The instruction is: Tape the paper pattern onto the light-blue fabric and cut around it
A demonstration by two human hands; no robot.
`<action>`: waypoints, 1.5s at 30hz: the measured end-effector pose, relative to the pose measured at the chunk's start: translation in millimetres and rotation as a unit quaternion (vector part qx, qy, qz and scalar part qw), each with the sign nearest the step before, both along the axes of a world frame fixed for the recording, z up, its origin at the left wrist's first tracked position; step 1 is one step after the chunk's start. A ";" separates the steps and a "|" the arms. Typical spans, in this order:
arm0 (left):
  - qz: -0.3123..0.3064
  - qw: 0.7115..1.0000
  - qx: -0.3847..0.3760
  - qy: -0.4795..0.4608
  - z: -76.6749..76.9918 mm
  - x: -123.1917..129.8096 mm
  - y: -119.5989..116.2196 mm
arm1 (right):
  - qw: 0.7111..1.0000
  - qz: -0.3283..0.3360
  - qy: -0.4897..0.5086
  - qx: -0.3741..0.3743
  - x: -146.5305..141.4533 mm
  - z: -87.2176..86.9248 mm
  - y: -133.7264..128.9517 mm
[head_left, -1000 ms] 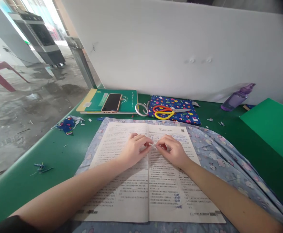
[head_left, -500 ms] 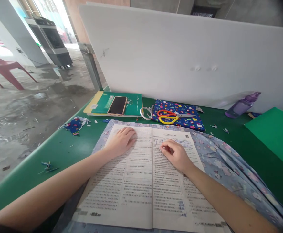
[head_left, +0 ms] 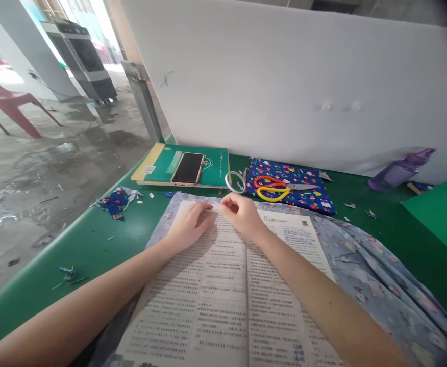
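Note:
An open printed book (head_left: 223,306) lies on grey-blue patterned cloth (head_left: 369,270). My left hand (head_left: 193,224) rests flat on the upper left page, fingers stretched out and holding nothing. Just to its right, my right hand (head_left: 242,216) is over the top of the book near the centre fold. Its thumb and forefinger are curled together in a pinch; anything between them is too small to make out. Beyond the hands are a white ring-shaped roll (head_left: 228,182) and scissors (head_left: 289,187) with one red and one yellow handle, on a folded blue print cloth (head_left: 315,201).
A phone (head_left: 188,168) sits on a green-covered book (head_left: 218,168) at the back left. Fabric scraps (head_left: 113,201) and thread bits (head_left: 70,275) litter the green table (head_left: 131,234). A purple bottle (head_left: 395,173) leans at the back right by a white board (head_left: 269,81) and green sheet (head_left: 445,219).
My right hand has moved from the right page leftward and away from me, to the book's top beside my left hand. The left hand stays on the page; the view has shifted slightly.

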State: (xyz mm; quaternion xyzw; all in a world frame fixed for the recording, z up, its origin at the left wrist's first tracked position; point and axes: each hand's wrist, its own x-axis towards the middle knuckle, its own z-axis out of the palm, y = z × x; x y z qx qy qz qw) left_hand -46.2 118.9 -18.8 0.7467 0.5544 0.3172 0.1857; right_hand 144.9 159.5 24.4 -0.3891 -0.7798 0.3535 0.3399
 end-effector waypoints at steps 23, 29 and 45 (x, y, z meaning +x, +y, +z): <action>0.106 0.990 -0.025 -0.091 14.3 -5.1 1.9 | 0.996 0.017 -0.080 -0.019 -3.9 -28.5 -1.1; 0.187 0.978 -0.013 -0.097 11.0 -44.9 26.9 | 0.996 0.009 -0.086 -0.004 -6.0 -32.6 -2.3; 0.167 0.986 -0.003 -0.017 -12.0 -69.1 45.3 | 0.967 0.058 -0.203 0.140 -6.8 -34.2 -9.6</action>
